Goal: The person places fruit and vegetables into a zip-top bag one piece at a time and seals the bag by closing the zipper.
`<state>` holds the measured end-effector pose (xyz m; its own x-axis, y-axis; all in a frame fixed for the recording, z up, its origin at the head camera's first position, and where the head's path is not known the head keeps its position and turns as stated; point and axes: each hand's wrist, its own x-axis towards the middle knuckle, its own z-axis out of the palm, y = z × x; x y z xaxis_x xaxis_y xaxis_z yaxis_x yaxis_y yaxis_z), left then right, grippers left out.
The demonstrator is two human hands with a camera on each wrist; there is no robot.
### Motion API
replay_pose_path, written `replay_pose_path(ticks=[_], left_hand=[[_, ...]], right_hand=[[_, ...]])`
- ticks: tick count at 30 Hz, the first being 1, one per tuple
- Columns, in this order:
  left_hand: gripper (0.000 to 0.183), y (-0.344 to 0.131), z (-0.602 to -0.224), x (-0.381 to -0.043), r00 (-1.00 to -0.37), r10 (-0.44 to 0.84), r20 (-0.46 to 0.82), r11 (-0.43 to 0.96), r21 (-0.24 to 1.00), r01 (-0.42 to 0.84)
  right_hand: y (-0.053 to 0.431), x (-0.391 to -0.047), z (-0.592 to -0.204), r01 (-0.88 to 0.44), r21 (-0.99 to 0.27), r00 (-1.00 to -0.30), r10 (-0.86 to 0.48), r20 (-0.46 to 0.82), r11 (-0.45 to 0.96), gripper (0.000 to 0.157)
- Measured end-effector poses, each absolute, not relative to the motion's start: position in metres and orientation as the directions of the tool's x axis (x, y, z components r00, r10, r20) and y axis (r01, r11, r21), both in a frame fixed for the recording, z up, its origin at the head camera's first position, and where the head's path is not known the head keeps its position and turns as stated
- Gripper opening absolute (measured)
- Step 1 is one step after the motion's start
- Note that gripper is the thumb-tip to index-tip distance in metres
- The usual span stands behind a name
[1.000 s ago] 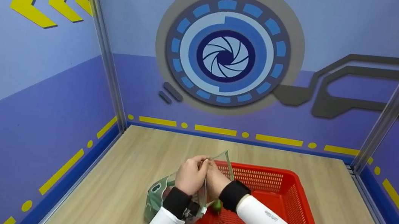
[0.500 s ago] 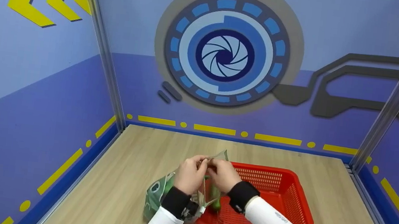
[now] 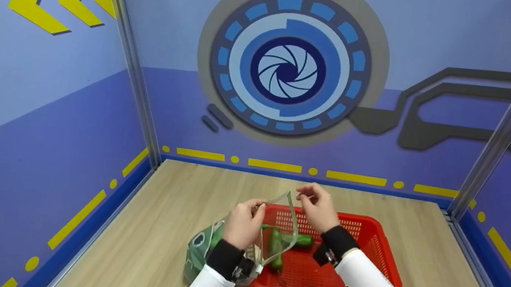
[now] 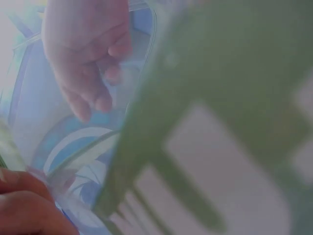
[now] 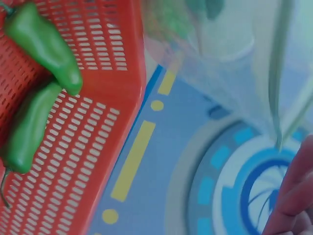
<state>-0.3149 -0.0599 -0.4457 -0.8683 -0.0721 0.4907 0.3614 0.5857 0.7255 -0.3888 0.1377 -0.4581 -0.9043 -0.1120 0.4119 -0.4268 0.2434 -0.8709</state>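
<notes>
My left hand (image 3: 244,225) pinches the top edge of a see-through bag with green print (image 3: 203,251), which hangs over the basket's left side with its mouth spread into a loop. Something green shows inside the bag. My right hand (image 3: 319,210) is raised just right of the bag's top corner, fingers loosely bent with nothing in them; the left wrist view shows this right hand (image 4: 90,54) beyond the bag's opening. Two green peppers, one upright (image 3: 274,258) and one lying sideways (image 3: 304,240), lie in the red basket (image 3: 388,272) below the hands.
Wooden tabletop (image 3: 169,211) surrounds the basket. Blue printed panels (image 3: 171,113) stand at the back and both sides, joined by metal posts (image 3: 126,45). The basket's slotted wall (image 5: 93,132) rises close by the peppers in the right wrist view.
My right hand worked at the bag's edge beside the left, then let go and moved up and right. The bag's mouth has spread, and the peppers came into sight. The left hand stayed put.
</notes>
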Motion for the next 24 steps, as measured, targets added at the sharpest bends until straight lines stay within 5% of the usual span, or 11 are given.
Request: replay_pose_path(ticks=[7,15,24], left_hand=[[0.02,-0.06,-0.447,-0.316,-0.866,-0.077,0.495,0.588,0.723,0.361],[0.021,-0.06,-0.448,-0.315,-0.871,-0.072,0.486,0.585,0.728,0.358],[0.022,-0.062,-0.451,-0.315,-0.867,-0.067,0.493,0.576,0.729,0.37]], right_hand=[[0.16,-0.401,-0.487,-0.272,-0.876,-0.96,-0.052,0.274,0.399,0.016],[0.158,-0.403,-0.537,-0.21,-0.764,-0.978,-0.139,0.157,0.61,0.015],[0.129,-0.4,-0.559,-0.367,-0.682,-0.927,-0.309,0.213,0.633,0.05]])
